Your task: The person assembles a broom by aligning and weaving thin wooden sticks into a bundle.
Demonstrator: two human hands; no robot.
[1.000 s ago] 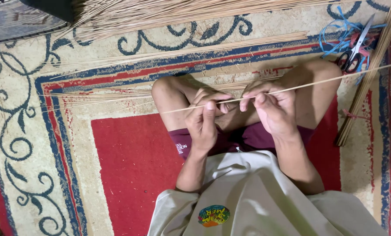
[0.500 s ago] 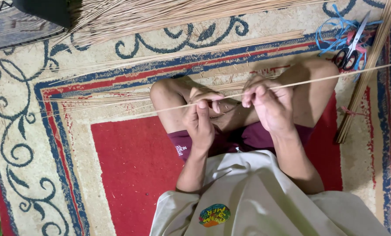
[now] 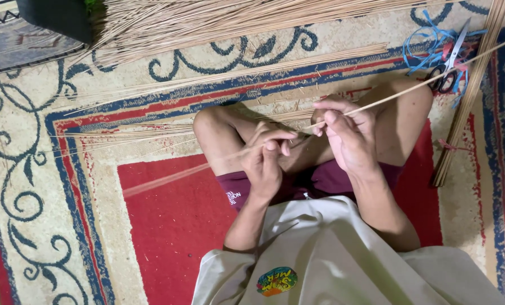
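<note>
On patterned red rug (image 3: 168, 226), hands (image 3: 309, 149) pinch thin stick (image 3: 388, 99).

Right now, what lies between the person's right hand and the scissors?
In the head view, only one thin reed runs from the right hand toward the scissors, passing over the bent knee and some carpet.

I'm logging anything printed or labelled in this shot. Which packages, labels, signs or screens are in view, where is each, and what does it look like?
No packages, signs or screens.
Round printed patch: on the front of the pale shirt, bottom centre; yellow, green, blue and orange.
Small white logo print: on the leg of the maroon shorts, just below the left hand; too small to make out in detail.
</note>
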